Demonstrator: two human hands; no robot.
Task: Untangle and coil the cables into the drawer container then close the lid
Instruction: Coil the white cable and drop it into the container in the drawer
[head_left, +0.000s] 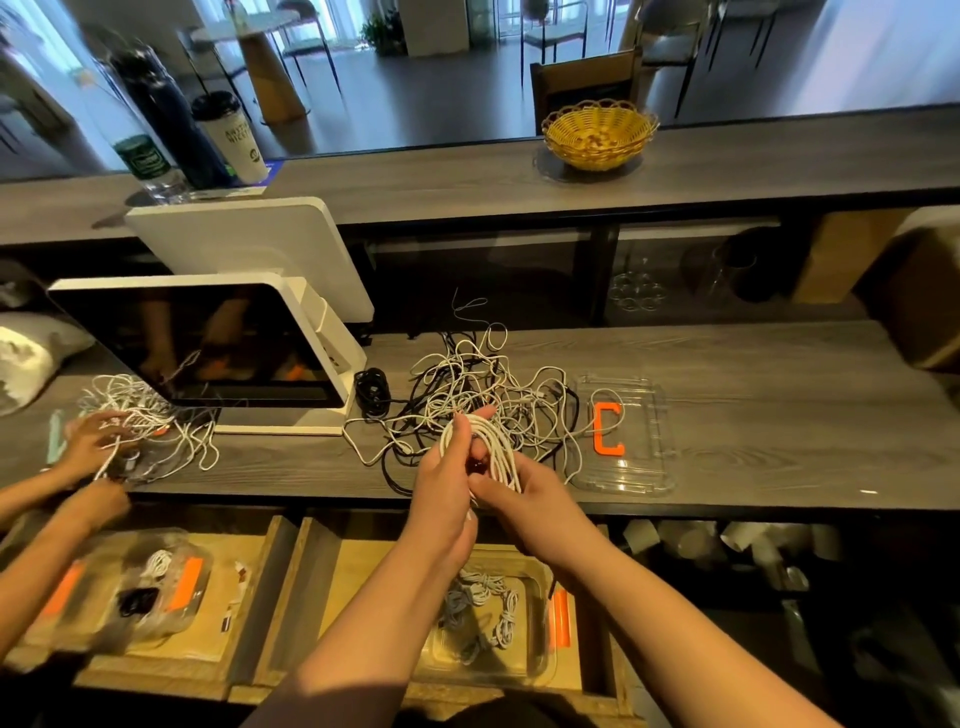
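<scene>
One view only, worn on the head, aimed forward and steeply down across a grey wood-grain counter. Closest at the bottom edge: both bare forearms reaching away from the lens, above an open pale wooden drawer. Farther up, a raised grey shelf carrying a yellow woven basket. Strong wide-angle bending at the borders. No second view, so nothing shared.
</scene>
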